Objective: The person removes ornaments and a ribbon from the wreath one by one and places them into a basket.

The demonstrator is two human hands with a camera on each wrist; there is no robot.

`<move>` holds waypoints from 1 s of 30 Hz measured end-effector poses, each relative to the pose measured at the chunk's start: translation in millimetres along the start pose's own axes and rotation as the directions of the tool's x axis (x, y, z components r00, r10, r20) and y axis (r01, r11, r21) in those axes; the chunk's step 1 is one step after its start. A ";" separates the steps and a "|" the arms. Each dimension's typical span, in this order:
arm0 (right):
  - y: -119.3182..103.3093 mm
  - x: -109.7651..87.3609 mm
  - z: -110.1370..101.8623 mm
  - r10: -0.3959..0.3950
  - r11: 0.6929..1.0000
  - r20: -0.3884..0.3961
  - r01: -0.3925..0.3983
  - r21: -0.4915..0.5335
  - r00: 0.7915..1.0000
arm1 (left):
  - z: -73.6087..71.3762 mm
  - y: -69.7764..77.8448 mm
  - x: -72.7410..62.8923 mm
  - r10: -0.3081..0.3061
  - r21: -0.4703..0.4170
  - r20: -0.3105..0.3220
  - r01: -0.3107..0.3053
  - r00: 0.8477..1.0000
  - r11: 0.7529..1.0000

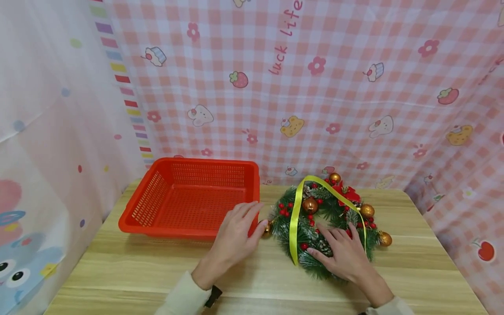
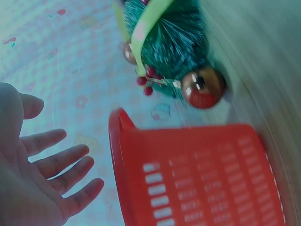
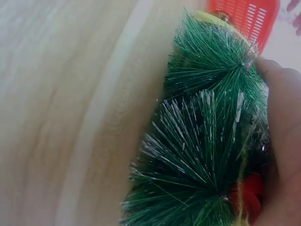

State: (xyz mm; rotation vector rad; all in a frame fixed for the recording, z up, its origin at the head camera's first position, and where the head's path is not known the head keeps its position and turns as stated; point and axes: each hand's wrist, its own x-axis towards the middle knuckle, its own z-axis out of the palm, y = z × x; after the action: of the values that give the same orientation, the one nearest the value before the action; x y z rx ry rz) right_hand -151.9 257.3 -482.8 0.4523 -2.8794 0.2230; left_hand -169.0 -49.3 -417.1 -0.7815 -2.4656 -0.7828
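A green Christmas wreath (image 1: 315, 264) lies on the table, trimmed with gold baubles (image 1: 367, 211), red berries, pine cones, a red flower (image 1: 348, 194) and a yellow ribbon (image 1: 295, 218). My right hand (image 1: 346, 256) rests on its near right side, fingers spread over the needles; the right wrist view shows the thumb (image 3: 282, 103) against the greenery (image 3: 197, 141). To the left, my left hand (image 1: 236, 232) hovers with extended fingers by the right end of a red plastic basket (image 1: 165, 230). In the left wrist view, that hand (image 2: 37, 174) holds nothing and stands apart from the basket wall (image 2: 188, 165).
The basket stands on the left of the wood-grain table (image 1: 138, 271), its slotted inside showing no contents. A pink checked curtain (image 1: 236, 109) hangs behind the table, and a pale patterned cloth (image 1: 51, 109) hangs at the left.
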 end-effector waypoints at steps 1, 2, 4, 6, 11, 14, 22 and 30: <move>-0.3 0.3 0.9 0.000 1.000 -0.006 0.000 -0.006 1.000 | 1.3 2.2 1.2 -0.010 -0.031 0.005 0.010 1.000 0.999; -0.5 0.5 1.8 -0.001 1.000 -0.011 0.001 -0.010 1.000 | 2.7 4.4 2.6 -0.019 -0.065 0.011 0.019 1.000 0.998; -0.7 0.8 3.2 -0.003 1.000 -0.025 0.003 -0.017 1.000 | 5.6 9.5 4.9 -0.049 -0.133 0.039 0.053 0.998 0.990; -0.2 0.8 4.5 -0.009 1.000 -0.040 0.008 -0.023 0.999 | 8.9 15.8 6.6 -0.085 -0.211 0.092 0.103 0.992 0.972; 2.1 -0.5 6.2 -0.032 0.999 -0.069 0.030 -0.036 0.997 | 21.9 32.5 7.6 -0.154 -0.382 0.264 0.250 0.952 0.890; 4.6 -1.8 6.1 -0.045 0.998 -0.078 0.042 -0.042 0.996 | 32.4 40.3 7.1 -0.167 -0.436 0.310 0.296 0.936 0.850; 16.3 -5.7 5.6 -0.090 0.995 -0.088 0.087 -0.040 0.992 | 58.3 42.8 4.9 -0.303 -0.482 0.289 0.411 0.908 0.774; 27.5 -8.7 5.7 -0.130 0.991 -0.100 0.126 -0.045 0.986 | 77.8 33.4 5.0 -0.382 -0.517 0.236 0.449 0.893 0.729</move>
State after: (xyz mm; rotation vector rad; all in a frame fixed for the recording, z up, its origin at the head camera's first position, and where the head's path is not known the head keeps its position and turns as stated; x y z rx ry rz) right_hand -153.6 284.6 -493.6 0.5975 -2.7368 0.1641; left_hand -169.5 24.1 -459.6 -0.4456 -2.5646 -1.7378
